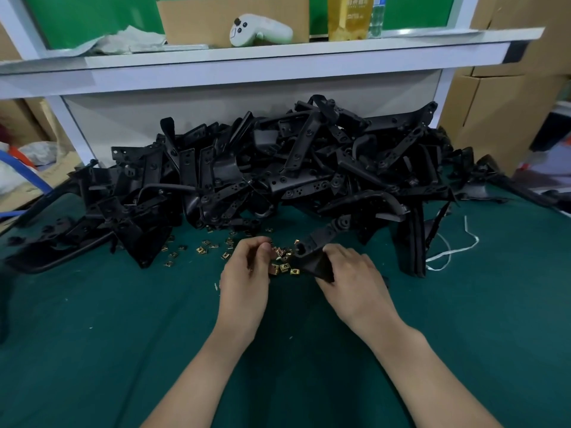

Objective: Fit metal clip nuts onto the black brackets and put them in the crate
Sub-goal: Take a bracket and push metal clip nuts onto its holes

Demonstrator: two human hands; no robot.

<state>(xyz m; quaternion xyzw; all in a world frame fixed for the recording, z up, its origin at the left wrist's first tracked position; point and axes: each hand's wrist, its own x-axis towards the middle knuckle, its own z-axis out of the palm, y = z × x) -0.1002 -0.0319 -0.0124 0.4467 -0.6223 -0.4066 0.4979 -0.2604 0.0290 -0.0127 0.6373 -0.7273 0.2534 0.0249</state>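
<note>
Obs: right hand (352, 273) has fingers and thumb wrapped round the wide end of one black bracket (312, 257), held just in front of the bracket pile (278, 168); its narrow end points back to the pile's front edge

Left hand (247, 270): fingers curled in to the thumb, tips just left of the held bracket. Whether a nut is pinched between them, cannot tell (tips blurred)

Small cluster of clip nuts (282, 267) on the green mat (123, 335) between the two hands, in front of the pile's centre. More loose nuts (200, 250) scattered along the pile's front edge, left of centre

White string (454, 250) lies at the pile's front right

White shelf (247, 58) behind and above the pile carries a white controller (259, 29) and a yellow bottle (347, 20). Cardboard boxes (494, 112) stand behind the pile's right end
</note>
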